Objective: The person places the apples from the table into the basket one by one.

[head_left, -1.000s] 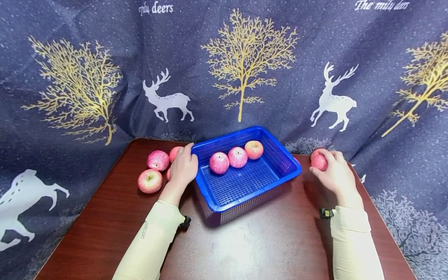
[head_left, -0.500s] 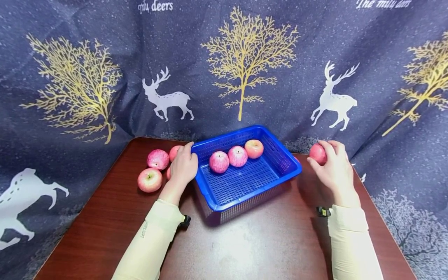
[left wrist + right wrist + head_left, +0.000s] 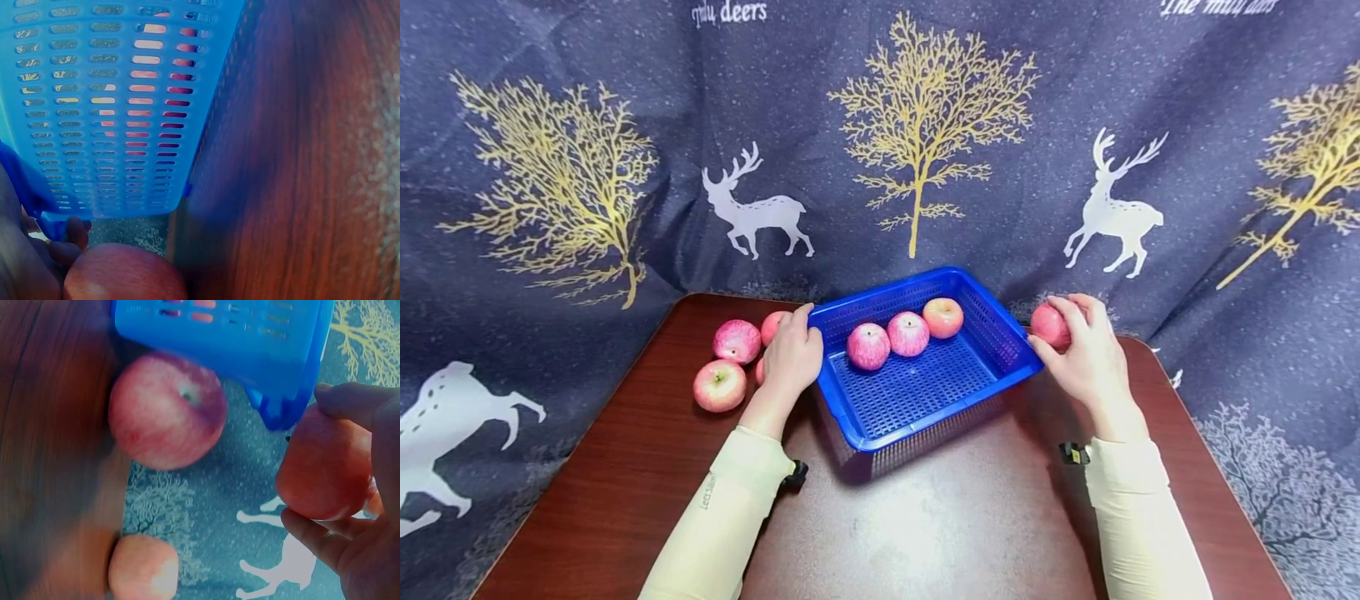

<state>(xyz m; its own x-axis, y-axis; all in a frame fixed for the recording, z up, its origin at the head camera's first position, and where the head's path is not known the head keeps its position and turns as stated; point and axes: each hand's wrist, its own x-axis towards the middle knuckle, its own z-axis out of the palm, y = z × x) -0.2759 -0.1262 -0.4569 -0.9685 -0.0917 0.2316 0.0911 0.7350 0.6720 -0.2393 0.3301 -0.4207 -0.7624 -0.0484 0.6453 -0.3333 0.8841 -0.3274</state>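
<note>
Apple [image 3: 1048, 326] pinched in my curled right hand [image 3: 1092, 358], three o'clock of the basket [image 3: 925, 390] — which my left hand [image 3: 793, 354] grips at nine.

On my feed I make out 2 pale cream sleeves, the left sleeve [image 3: 715, 521] marked with small lettering [image 3: 708, 492] and the right sleeve [image 3: 1146, 529] ending in a wide cuff [image 3: 1126, 471], plus 2 small black wrist units, the right unit [image 3: 1073, 453] showing a yellowish patch.

Blue basket [image 3: 917, 396], pinkish-red apples [image 3: 908, 334], reddish-brown table [image 3: 625, 467], deer-printed navy cloth [image 3: 850, 233].
</note>
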